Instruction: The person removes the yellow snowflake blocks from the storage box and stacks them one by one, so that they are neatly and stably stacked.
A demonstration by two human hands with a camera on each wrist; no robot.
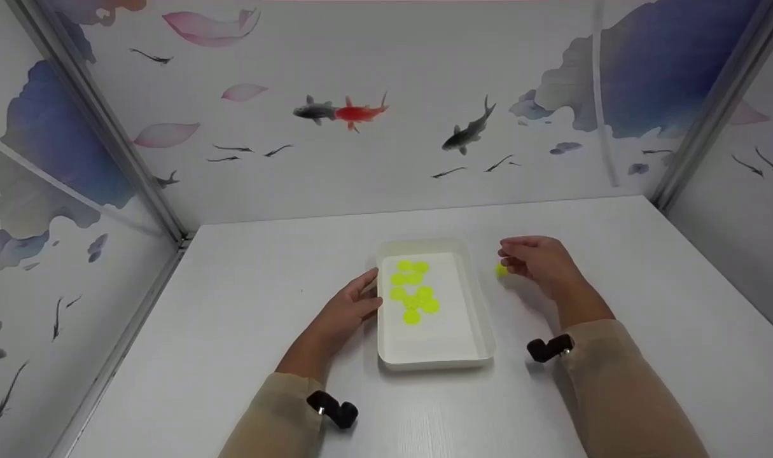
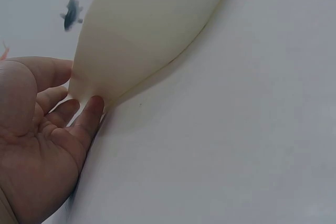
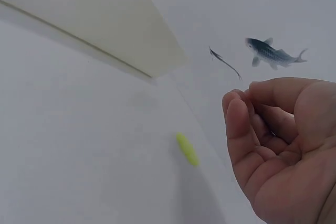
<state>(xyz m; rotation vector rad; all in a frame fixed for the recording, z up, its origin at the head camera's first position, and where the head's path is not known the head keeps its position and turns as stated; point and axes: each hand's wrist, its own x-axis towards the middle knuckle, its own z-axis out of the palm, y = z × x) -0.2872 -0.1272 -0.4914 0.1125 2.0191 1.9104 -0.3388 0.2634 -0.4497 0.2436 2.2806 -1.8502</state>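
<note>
A shallow white rectangular tray (image 1: pixel 481 324) stands on the table, several flat round bright-yellow discs (image 1: pixel 411 316) lying on its floor, some overlapping. My left hand (image 1: pixel 351 304) is at the tray's left side, fingertips and thumb touching the outer wall (image 2: pixel 136 30). To the right of the tray is my right hand (image 1: pixel 536 261), its fingers loosely bent and the fingertips close to the thumb. Nothing shows between them in the right wrist view. One more yellow disc (image 3: pixel 187 149) lies on the table just below that hand, partly covered by it in the head view.
The white table (image 1: pixel 265 318) is enclosed by printed panels with fish and petals at the back (image 1: pixel 399 57) and sides. Metal posts (image 1: pixel 704 108) stand at the corners. A small black device (image 1: pixel 332 409) is on each sleeve cuff.
</note>
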